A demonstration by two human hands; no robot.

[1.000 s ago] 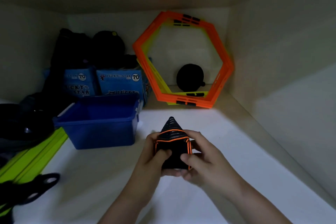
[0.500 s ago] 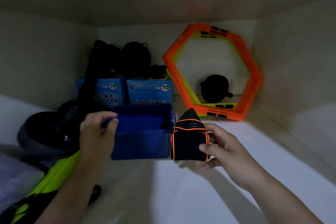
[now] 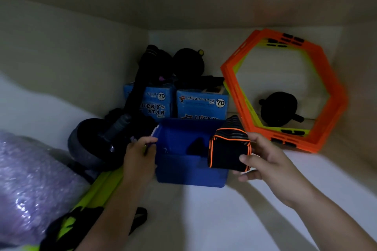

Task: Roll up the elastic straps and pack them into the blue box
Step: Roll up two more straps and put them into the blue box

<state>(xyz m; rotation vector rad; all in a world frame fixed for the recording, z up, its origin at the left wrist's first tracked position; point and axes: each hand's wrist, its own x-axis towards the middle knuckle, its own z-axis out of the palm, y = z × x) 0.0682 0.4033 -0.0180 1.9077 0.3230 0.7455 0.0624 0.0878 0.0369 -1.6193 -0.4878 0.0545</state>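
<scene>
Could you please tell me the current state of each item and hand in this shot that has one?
elastic strap: rolled up, held at the box's right end, not yet released.
blue box: upright, open-topped; dark shape inside, unclear what.
left hand: grips the box's left rim.
right hand: holds the rolled strap.
orange hexagon rings: standing on edge, leaning against the back wall.
Lucky Star cartons: upright behind the box.

The box sits before me on the shelf, with two cartons just behind it. My left hand grips its left rim. My right hand holds the strap roll over its right end. To the right, hexagon frames lean on the back wall, with a roller behind them.
</scene>
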